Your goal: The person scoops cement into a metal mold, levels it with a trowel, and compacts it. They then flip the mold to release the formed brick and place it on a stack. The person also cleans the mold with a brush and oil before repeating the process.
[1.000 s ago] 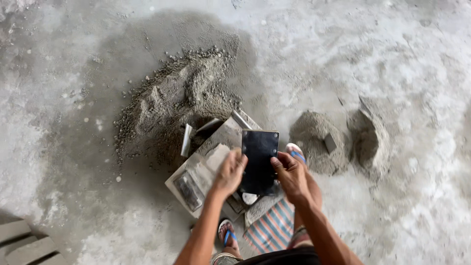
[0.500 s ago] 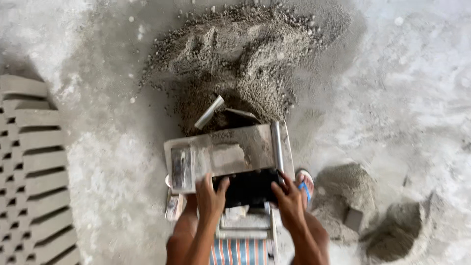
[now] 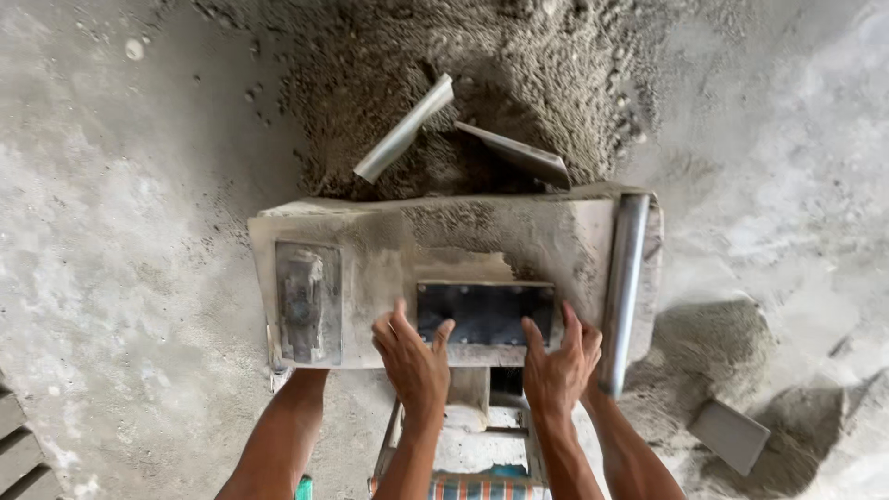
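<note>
A dark metal plate (image 3: pixel 486 313) lies flat in the rectangular opening of a dusty grey block-mould machine (image 3: pixel 370 245). My left hand (image 3: pixel 414 361) grips the plate's near left corner, thumb on the plate and fingers spread over the machine top. My right hand (image 3: pixel 558 366) holds the near right corner, fingers reaching up along the plate's right end. A steel bar (image 3: pixel 625 287) runs along the machine's right side, close to my right hand.
A damp sand pile (image 3: pixel 482 65) lies just beyond the machine, with a shovel handle (image 3: pixel 403 130) and blade (image 3: pixel 519 153) stuck in it. A smaller heap (image 3: pixel 713 347) and a flat grey slab (image 3: pixel 729 435) sit at right. Grey blocks (image 3: pixel 18 449) lie bottom left.
The plate, held upright in both hands a second ago, now lies down in the machine's opening. The view has closed in on the machine.
</note>
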